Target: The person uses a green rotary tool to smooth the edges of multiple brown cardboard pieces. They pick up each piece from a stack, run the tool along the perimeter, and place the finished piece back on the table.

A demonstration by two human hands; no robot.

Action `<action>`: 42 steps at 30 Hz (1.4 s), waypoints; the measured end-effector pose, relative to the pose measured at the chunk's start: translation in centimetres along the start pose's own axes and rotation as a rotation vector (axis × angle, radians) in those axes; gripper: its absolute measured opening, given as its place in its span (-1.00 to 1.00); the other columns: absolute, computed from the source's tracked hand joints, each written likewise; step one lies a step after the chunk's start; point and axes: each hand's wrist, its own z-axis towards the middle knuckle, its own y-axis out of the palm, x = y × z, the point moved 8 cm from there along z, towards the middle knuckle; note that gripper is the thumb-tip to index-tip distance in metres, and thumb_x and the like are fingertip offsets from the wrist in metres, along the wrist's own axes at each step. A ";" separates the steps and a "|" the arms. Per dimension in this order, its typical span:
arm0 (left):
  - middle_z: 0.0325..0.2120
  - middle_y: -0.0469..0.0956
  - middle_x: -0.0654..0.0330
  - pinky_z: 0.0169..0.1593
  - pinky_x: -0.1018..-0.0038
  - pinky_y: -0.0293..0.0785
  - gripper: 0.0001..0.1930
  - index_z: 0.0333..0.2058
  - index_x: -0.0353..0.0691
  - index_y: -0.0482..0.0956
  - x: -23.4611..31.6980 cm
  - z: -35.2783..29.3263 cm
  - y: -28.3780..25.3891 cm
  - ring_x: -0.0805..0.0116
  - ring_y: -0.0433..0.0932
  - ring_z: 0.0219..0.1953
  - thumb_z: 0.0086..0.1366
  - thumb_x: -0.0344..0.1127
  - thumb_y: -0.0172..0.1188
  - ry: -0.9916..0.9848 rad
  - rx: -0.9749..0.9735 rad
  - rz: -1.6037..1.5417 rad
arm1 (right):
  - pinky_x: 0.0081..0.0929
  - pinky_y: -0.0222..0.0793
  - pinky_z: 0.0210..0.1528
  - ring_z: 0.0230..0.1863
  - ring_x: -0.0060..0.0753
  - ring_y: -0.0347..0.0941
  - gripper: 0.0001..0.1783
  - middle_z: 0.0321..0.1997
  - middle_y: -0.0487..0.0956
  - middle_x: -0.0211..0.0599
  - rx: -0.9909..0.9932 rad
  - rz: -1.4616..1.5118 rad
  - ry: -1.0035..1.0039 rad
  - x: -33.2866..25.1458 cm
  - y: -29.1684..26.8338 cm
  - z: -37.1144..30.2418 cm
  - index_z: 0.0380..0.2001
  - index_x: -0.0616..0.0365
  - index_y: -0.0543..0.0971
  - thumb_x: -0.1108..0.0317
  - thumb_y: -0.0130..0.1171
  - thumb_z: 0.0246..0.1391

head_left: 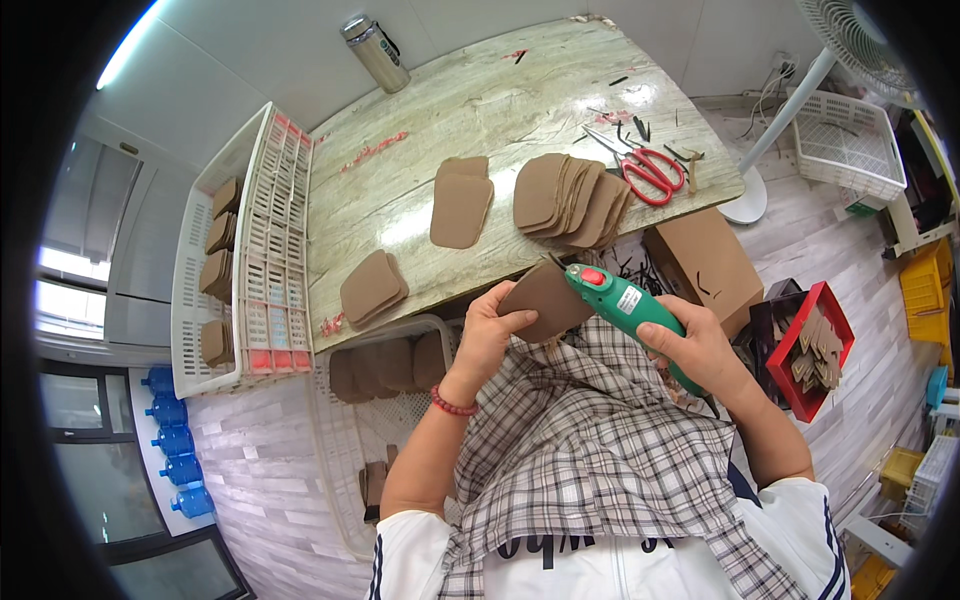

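My left hand (487, 335) pinches a brown, rounded flat pad (546, 300) by its left edge, just off the table's front edge. In my right hand (697, 345) is a green handheld electric cutter (628, 304) with a red switch; its tip meets or nearly meets the pad's upper right edge. Beyond the pad, a fanned stack of similar brown pads (567, 198) lies on the table (400, 195). Farther left are two overlapping pads (462, 212) and another small group (372, 288). Red-handled scissors (650, 172) rest right of the stack among dark scraps.
A white plastic crate (270, 250) with pads stands at the table's left; another basket (322, 420) with pads sits below. A steel thermos (376, 55) is at the back. Right are a cardboard box (705, 262), a red tray of pieces (812, 350) and a fan pole (788, 110).
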 end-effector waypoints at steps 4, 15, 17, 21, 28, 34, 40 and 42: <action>-0.31 0.58 0.32 -0.11 0.60 0.43 -0.70 -0.14 -0.28 0.54 1.8 -0.3 -0.2 0.58 0.50 -0.24 0.11 -0.61 0.19 0.020 -0.040 0.200 | -0.67 0.34 -0.49 -0.53 -0.70 0.37 -0.62 -0.49 0.49 -0.45 -0.052 0.042 0.056 -0.1 0.0 -0.1 -0.19 0.27 0.55 0.14 0.25 0.11; -0.34 0.62 0.25 -0.19 0.58 0.50 -0.74 -0.23 -0.29 0.53 4.5 -0.9 -3.5 0.52 0.56 -0.32 0.07 -0.61 0.30 0.126 0.117 0.061 | -0.65 0.34 -0.49 -0.53 -0.69 0.38 -0.58 -0.51 0.47 -0.46 -0.200 0.012 0.173 1.0 -0.5 -0.6 -0.16 0.27 0.55 0.10 0.24 0.11; -0.35 0.62 0.25 -0.19 0.57 0.50 -0.75 -0.24 -0.30 0.53 4.4 -0.8 -3.6 0.52 0.56 -0.33 0.07 -0.62 0.29 0.115 0.101 0.053 | -0.65 0.34 -0.50 -0.54 -0.69 0.37 -0.58 -0.52 0.47 -0.46 -0.205 0.022 0.166 0.9 -0.4 -0.8 -0.17 0.26 0.55 0.10 0.24 0.10; -0.38 0.62 0.26 -0.22 0.58 0.51 -0.76 -0.26 -0.30 0.55 4.6 -0.8 -3.3 0.53 0.56 -0.36 0.05 -0.62 0.30 0.095 0.102 0.088 | -0.64 0.31 -0.51 -0.56 -0.69 0.36 -0.58 -0.55 0.46 -0.46 -0.214 0.009 0.158 1.1 -0.3 -0.8 -0.21 0.26 0.56 0.09 0.26 0.09; -0.39 0.63 0.24 -0.20 0.57 0.51 -0.77 -0.29 -0.31 0.55 3.9 -0.7 -2.2 0.52 0.57 -0.36 0.03 -0.61 0.31 0.022 0.054 0.159 | -0.64 0.30 -0.52 -0.57 -0.68 0.35 -0.57 -0.54 0.47 -0.45 -0.210 -0.015 0.158 0.9 0.0 -0.7 -0.22 0.27 0.56 0.08 0.27 0.08; -0.42 0.61 0.27 -0.24 0.59 0.51 -0.77 -0.31 -0.29 0.58 3.3 -0.9 -0.3 0.55 0.55 -0.38 0.01 -0.61 0.32 -0.066 -0.004 0.143 | -0.65 0.30 -0.52 -0.58 -0.69 0.34 -0.56 -0.53 0.47 -0.46 -0.218 -0.027 0.142 0.7 0.8 -0.2 -0.20 0.27 0.56 0.08 0.26 0.08; -0.42 0.59 0.31 -0.23 0.60 0.48 -0.75 -0.35 -0.25 0.55 2.7 -1.1 0.9 0.55 0.54 -0.38 -0.04 -0.62 0.35 -0.180 -0.114 0.168 | -0.64 0.29 -0.52 -0.58 -0.69 0.34 -0.58 -0.57 0.45 -0.47 -0.238 -0.044 0.130 0.0 1.5 0.2 -0.23 0.27 0.56 0.08 0.25 0.09; -0.42 0.59 0.31 -0.21 0.59 0.48 -0.75 -0.36 -0.25 0.55 2.4 -1.1 1.0 0.55 0.54 -0.37 -0.04 -0.63 0.35 -0.223 -0.147 0.170 | -0.64 0.29 -0.52 -0.58 -0.68 0.34 -0.59 -0.59 0.45 -0.48 -0.249 -0.065 0.118 -0.4 1.7 0.4 -0.24 0.27 0.57 0.09 0.25 0.09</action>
